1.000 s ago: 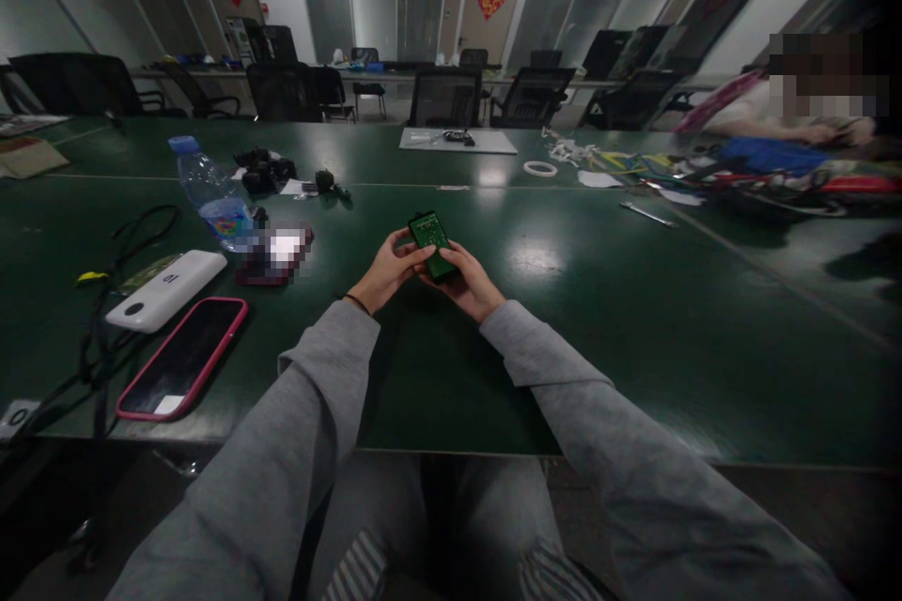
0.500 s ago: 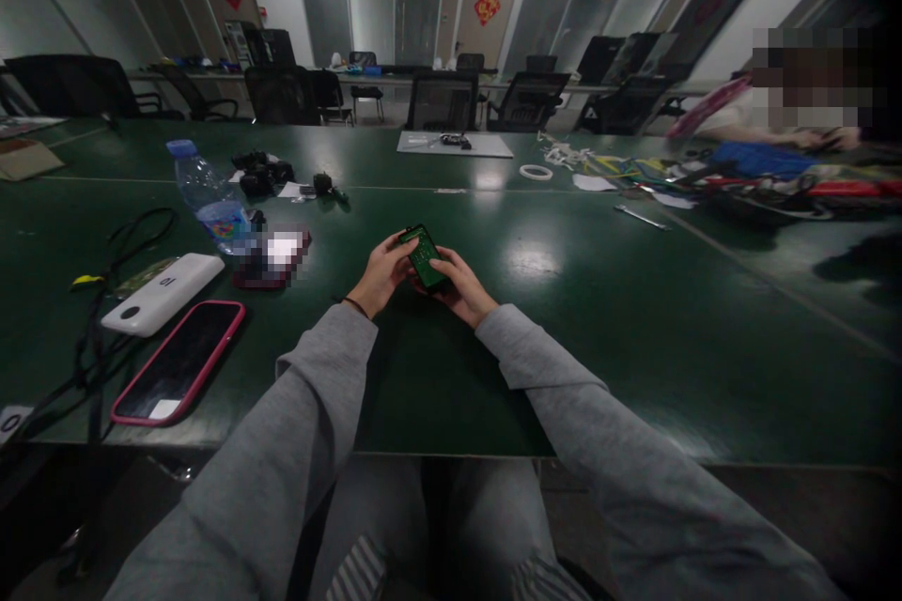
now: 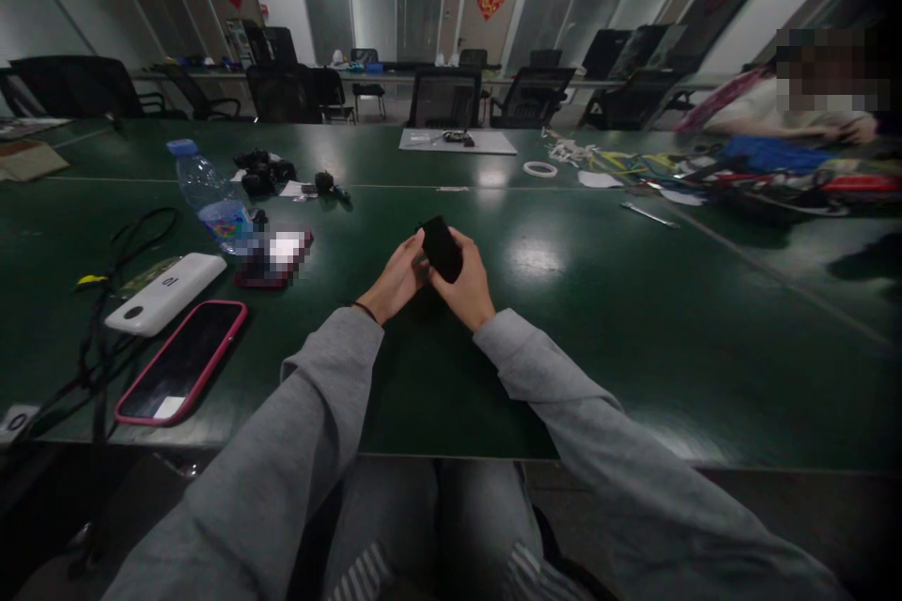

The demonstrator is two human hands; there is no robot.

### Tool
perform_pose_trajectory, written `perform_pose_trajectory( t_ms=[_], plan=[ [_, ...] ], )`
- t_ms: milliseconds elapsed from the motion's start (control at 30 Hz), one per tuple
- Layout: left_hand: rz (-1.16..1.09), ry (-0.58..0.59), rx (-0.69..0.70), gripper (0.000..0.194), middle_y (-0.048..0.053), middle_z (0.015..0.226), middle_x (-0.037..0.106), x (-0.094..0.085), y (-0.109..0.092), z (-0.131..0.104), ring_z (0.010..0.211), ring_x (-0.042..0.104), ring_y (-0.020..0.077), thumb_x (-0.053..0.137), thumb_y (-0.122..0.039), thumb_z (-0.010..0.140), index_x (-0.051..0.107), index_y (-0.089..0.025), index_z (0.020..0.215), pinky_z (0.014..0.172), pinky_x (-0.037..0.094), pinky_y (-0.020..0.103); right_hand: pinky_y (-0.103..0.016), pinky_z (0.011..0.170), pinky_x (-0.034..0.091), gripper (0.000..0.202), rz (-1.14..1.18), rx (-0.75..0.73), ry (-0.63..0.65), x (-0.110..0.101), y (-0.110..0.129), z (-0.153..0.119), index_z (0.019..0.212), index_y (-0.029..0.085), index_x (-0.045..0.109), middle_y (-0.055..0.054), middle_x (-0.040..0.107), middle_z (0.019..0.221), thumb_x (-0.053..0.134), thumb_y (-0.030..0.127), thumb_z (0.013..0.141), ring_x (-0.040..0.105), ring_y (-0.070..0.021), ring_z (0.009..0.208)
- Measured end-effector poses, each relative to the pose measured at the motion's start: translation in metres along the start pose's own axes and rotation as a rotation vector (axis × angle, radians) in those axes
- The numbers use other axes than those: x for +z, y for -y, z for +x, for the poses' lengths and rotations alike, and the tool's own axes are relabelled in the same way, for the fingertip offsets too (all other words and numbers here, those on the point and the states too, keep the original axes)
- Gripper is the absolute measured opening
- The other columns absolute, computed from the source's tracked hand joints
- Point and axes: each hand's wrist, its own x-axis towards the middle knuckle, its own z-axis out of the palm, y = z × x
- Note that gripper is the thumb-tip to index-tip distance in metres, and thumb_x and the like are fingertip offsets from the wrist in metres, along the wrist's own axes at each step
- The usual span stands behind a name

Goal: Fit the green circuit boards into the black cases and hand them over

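Both hands up over the green table [image 3: 634,319], the left hand [image 3: 400,280] and right hand [image 3: 466,282] closed together around the small black device [image 3: 443,249], its dark side showing | device tilted between them, fingers at its edges | pink-cased phone [image 3: 181,363], white power bank [image 3: 167,294] and water bottle [image 3: 211,197] lying off to the left

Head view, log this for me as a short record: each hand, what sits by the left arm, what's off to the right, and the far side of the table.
left hand: at left side of black block
right hand: gripping black block's right side
by left arm: pink-edged phone, white device, bottle
off to right: wrench, white ring
far side of table: white board
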Motion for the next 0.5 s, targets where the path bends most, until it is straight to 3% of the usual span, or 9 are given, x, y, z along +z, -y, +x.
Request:
perform_pose_trajectory(
  t_ms=[100,200,500],
  plan=[
    [-0.023,-0.004,-0.059,0.057,0.011,0.093,0.070,-0.001,-0.001,-0.001,0.091,0.066,0.0220,0.059,-0.064,0.081,0.063,-0.017,0.113,0.084,0.050,0.035,-0.055,0.108,0.036,0.071,-0.199,-0.145,0.148,0.007,0.004,-0.009,0.140,0.023,0.040,-0.014,0.041,0.130,0.066,0.029,0.074,0.039,-0.0319,0.125],
    [-0.062,-0.019,-0.171,0.068,0.013,0.089,0.071,-0.009,-0.005,-0.001,0.092,0.067,0.0251,0.047,-0.073,0.082,0.066,-0.014,0.108,0.083,0.051,0.037,-0.057,0.107,0.036,0.072,-0.244,-0.193,0.242,0.012,0.007,-0.016,0.145,0.029,0.034,-0.013,0.032,0.136,0.065,0.036,0.080,0.033,-0.0329,0.130],
    [-0.066,-0.119,-0.182,0.080,0.013,0.081,0.069,-0.012,-0.003,0.007,0.092,0.066,0.0247,0.036,-0.080,0.081,0.066,-0.012,0.109,0.082,0.054,0.036,-0.052,0.102,0.041,0.054,-0.241,-0.155,0.225,0.010,0.007,-0.014,0.143,0.030,0.036,-0.011,0.039,0.131,0.050,0.046,0.093,0.039,-0.0298,0.124]
  ],
)
